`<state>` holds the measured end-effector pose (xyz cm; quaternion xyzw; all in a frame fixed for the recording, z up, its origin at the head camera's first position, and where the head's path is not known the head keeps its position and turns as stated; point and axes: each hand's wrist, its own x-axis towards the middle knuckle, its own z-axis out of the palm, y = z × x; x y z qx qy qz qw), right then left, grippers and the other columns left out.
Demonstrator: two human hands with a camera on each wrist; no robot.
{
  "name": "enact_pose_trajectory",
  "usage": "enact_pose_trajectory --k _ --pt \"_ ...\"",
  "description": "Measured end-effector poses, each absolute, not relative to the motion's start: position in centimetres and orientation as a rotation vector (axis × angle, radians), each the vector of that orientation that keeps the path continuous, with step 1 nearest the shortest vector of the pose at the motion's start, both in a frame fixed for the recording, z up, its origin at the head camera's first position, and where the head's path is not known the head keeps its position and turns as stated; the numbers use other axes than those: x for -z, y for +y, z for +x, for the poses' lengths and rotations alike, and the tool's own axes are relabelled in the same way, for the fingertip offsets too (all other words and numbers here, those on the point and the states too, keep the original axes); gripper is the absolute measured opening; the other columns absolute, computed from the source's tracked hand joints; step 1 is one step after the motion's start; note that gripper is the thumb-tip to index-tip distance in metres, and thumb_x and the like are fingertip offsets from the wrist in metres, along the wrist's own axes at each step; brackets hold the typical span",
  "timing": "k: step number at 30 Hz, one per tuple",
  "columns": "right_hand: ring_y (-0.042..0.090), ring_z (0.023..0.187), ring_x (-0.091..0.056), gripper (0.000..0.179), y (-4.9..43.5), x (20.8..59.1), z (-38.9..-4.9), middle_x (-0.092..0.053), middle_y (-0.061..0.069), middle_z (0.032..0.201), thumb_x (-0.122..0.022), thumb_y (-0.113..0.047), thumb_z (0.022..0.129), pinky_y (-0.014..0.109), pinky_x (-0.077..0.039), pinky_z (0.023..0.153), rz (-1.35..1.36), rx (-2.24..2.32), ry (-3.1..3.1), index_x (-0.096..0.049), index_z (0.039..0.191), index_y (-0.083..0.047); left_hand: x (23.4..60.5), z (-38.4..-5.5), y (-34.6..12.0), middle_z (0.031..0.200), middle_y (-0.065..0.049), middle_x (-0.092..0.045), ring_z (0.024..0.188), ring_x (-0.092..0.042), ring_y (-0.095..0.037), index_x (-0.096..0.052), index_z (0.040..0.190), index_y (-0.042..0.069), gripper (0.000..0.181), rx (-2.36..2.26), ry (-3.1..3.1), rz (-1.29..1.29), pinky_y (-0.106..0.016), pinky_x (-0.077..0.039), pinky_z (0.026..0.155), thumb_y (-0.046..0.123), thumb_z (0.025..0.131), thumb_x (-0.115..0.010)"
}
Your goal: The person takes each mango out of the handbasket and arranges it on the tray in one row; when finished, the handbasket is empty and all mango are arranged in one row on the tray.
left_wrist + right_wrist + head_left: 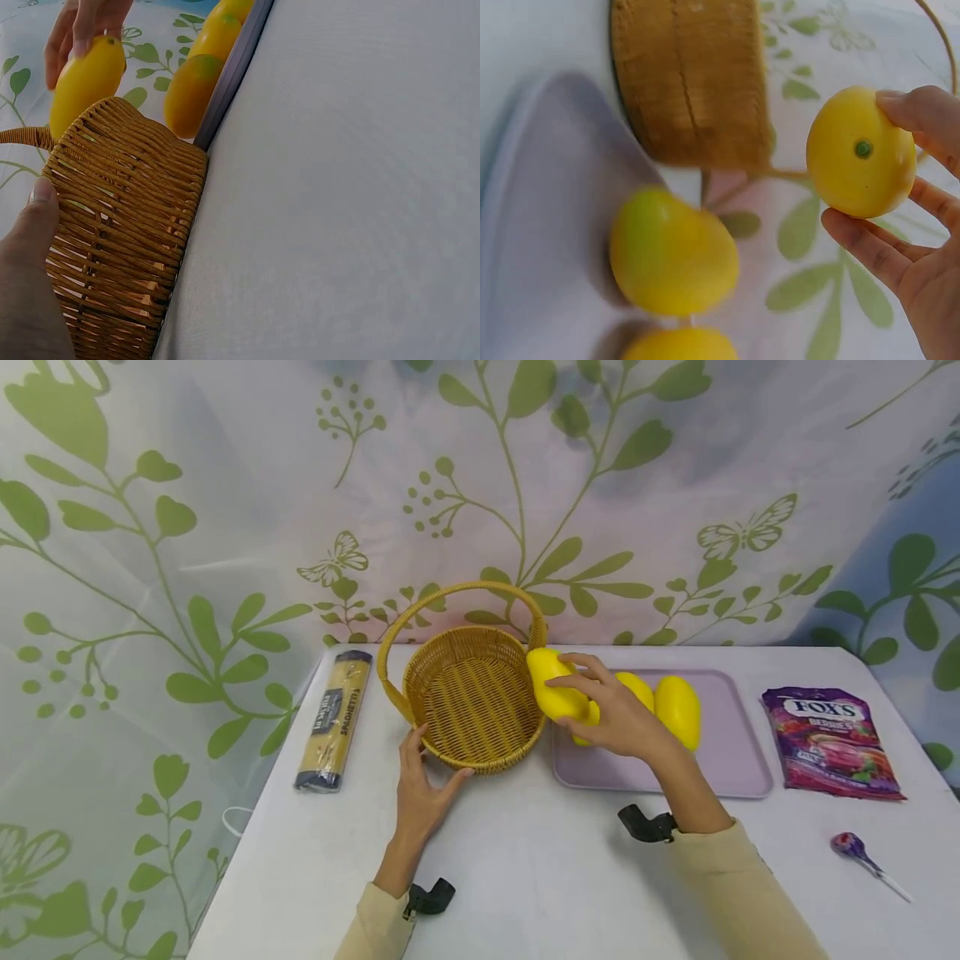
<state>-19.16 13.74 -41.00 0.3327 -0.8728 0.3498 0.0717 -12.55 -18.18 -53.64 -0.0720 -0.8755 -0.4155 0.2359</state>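
My right hand holds a yellow mango between thumb and fingers, raised at the right rim of the wicker basket. In the right wrist view this mango shows its green stem spot. My left hand holds the basket at its near left rim, with the thumb against the woven side in the left wrist view; its other fingers are hidden there. No items show inside the basket, and its tall handle stands upright. More mangoes lie on the lilac tray, partly behind my right hand.
Left of the basket lies a spaghetti pack. A purple bag of Fox's candy is right of the tray, with a lollipop nearer me. A leaf-patterned cloth hangs behind the white table.
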Motion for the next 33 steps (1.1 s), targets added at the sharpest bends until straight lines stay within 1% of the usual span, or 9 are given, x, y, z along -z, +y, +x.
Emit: enact_pose_trajectory --k 8,10,12,15,17,23,24,26,33 --pt "0.040 0.116 -0.054 0.051 19.3 40.8 -18.8 -0.037 0.012 0.150 -0.079 -0.003 0.079 0.054 -0.053 0.083 0.828 -0.994 -2.556 -0.062 0.126 -0.011 53.7 -12.5 -18.1 0.151 -0.017 -0.035 0.134 -0.044 -0.032 -0.030 0.150 0.006 0.097 1.147 -2.408 -0.190 -0.051 -0.048 0.099 0.041 0.077 -0.083" --pt "0.042 0.112 -0.057 0.052 20.7 41.1 -18.7 -0.038 0.014 0.148 -0.080 -0.002 0.077 0.047 -0.053 0.087 0.769 -0.950 -2.550 -0.062 0.126 -0.010 53.7 -12.5 -18.1 0.151 -0.017 -0.035 0.134 -0.044 -0.032 -0.030 0.150 0.006 0.097 1.139 -2.409 -0.189 -0.051 -0.048 0.099 0.041 0.077 -0.083" --pt "0.043 0.109 -0.058 0.054 22.1 41.4 -18.7 -0.039 0.016 0.147 -0.081 0.000 0.076 0.032 -0.051 0.090 0.709 -0.921 -2.550 -0.063 0.125 -0.009 53.7 -12.5 -18.1 0.151 -0.018 -0.035 0.134 -0.044 -0.033 -0.030 0.150 0.006 0.097 1.135 -2.409 -0.185 -0.051 -0.048 0.099 0.041 0.076 -0.083" --pt "0.043 0.110 -0.056 0.053 24.0 41.9 -18.4 -0.039 0.016 0.147 -0.081 -0.001 0.076 0.030 -0.052 0.091 0.588 -0.878 -2.593 -0.063 0.126 -0.010 53.6 -12.5 -18.1 0.151 -0.018 -0.035 0.134 -0.045 -0.034 -0.030 0.150 0.005 0.098 1.132 -2.408 -0.184 -0.052 -0.048 0.099 0.041 0.076 -0.084" --pt "0.044 0.111 -0.054 0.052 25.0 42.2 -18.2 -0.037 0.017 0.148 -0.080 -0.001 0.078 0.037 -0.054 0.090 0.521 -0.893 -2.625 -0.063 0.126 -0.008 53.6 -12.5 -18.2 0.151 -0.017 -0.034 0.134 -0.044 -0.034 -0.030 0.150 0.005 0.098 1.135 -2.412 -0.178 -0.052 -0.048 0.099 0.041 0.076 -0.084" --pt "0.047 0.114 -0.048 0.049 27.5 43.1 -17.7 -0.030 0.019 0.152 -0.075 -0.007 0.084 0.039 -0.053 0.086 0.333 -0.918 -2.722 -0.059 0.131 -0.007 53.7 -12.5 -18.2 0.151 -0.016 -0.034 0.135 -0.044 -0.031 -0.030 0.150 0.006 0.097 1.134 -2.417 -0.177 -0.050 -0.047 0.101 0.042 0.077 -0.083" --pt "0.048 0.115 -0.046 0.050 27.8 43.2 -17.6 -0.029 0.020 0.153 -0.075 -0.007 0.085 0.045 -0.053 0.087 0.308 -0.920 -2.732 -0.058 0.131 -0.006 53.7 -12.5 -18.2 0.151 -0.016 -0.034 0.135 -0.043 -0.031 -0.030 0.150 0.006 0.097 1.132 -2.415 -0.180 -0.050 -0.047 0.100 0.042 0.077 -0.083" --pt "0.050 0.114 -0.045 0.049 28.3 43.4 -17.4 -0.026 0.022 0.154 -0.073 -0.008 0.086 0.063 -0.048 0.086 0.267 -0.924 -2.748 -0.057 0.132 -0.004 53.7 -12.5 -18.2 0.151 -0.016 -0.034 0.135 -0.044 -0.031 -0.030 0.150 0.006 0.098 1.129 -2.408 -0.186 -0.051 -0.047 0.100 0.043 0.077 -0.083" --pt "0.056 0.123 -0.037 0.051 29.4 44.2 -17.1 -0.019 0.023 0.157 -0.070 -0.013 0.090 0.072 -0.040 0.090 0.154 -0.916 -2.830 -0.052 0.137 -0.004 53.6 -12.5 -18.2 0.150 -0.016 -0.036 0.135 -0.043 -0.030 -0.031 0.149 0.004 0.097 1.118 -2.391 -0.207 -0.051 -0.047 0.100 0.044 0.077 -0.082"
